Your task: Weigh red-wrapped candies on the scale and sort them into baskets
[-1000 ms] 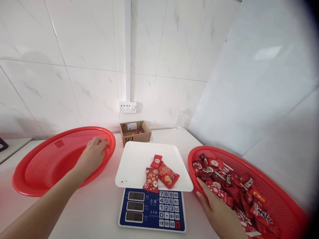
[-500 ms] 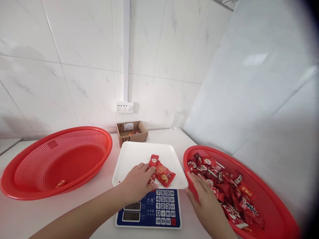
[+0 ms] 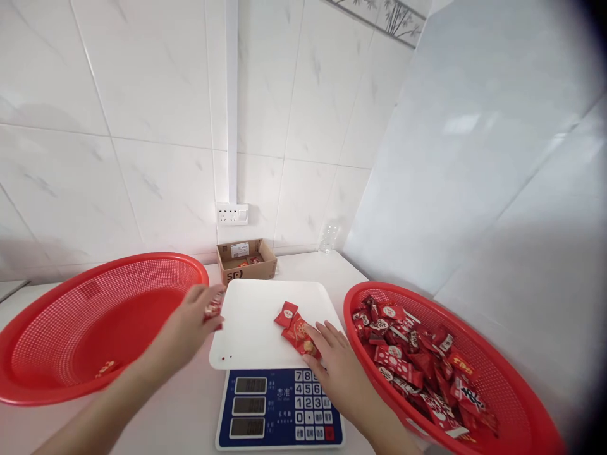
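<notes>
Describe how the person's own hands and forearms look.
The left hand and right hand are bare, without gloves. No sleeve shows on the left forearm or right forearm; no watch, bracelet or ring is visible.

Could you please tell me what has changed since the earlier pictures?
The left hand has taken a red packet off the white pan, moving left. The right hand has moved left from the right basket to the larger packet. The small packet remains on the pan; the scale, left basket and cardboard box stayed put.
</notes>
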A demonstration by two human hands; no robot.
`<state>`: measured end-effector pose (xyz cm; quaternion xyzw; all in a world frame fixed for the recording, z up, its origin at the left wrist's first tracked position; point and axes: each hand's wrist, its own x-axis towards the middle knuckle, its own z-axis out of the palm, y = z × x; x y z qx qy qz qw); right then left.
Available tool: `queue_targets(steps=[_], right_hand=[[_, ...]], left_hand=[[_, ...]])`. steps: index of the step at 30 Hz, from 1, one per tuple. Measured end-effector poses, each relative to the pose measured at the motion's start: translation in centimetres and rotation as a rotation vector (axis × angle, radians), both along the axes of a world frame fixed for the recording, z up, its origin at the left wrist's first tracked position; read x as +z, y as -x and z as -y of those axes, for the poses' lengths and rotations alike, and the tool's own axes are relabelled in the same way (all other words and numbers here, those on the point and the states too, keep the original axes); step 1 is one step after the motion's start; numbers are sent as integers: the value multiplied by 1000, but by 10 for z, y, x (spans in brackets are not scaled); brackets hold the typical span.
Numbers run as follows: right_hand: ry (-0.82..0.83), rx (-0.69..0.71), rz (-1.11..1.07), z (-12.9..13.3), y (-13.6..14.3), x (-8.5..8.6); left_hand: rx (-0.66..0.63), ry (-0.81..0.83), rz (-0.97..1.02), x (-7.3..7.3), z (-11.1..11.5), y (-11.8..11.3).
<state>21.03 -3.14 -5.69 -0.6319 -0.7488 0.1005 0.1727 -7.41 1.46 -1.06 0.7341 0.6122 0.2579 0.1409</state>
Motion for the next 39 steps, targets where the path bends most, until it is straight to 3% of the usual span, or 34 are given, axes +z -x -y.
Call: queue_targets(steps=[2,4,7,10,16,19,22,26,30,34,39], right_hand=[[11,-10,-9,-2,2,2],[25,-20,-13,-3,5,5],[48,-26,-3,-4,9,7],[42,-32,9,-5,12,9],[7,-40,46,-5,14,11],[-16,-63,60,-4,12,11],[-50,-125,90,-4,8,10],[-71,-140,59,-5,2,8],[-148,-142,-128,-9,-3,6],[-304,-175,-402,-16,1,7],[-350,-172,-655,-13,25,15]], left_hand=[[126,-42,-141,2,-7,33],[166,-50,-204,2,-12,57],[143,-72,-261,-1,-15,62],[9,-78,-278,-2,-17,30],[-332,-28,-280,-8,-26,-76],[-378,32,-298,-15,-36,-112],[-381,95,-259,-23,-45,-129],[-360,178,-62,-29,-51,-129],[-293,272,271,-27,-47,-117],[-284,444,689,-20,-28,-108],[-333,645,1125,-8,8,-112]])
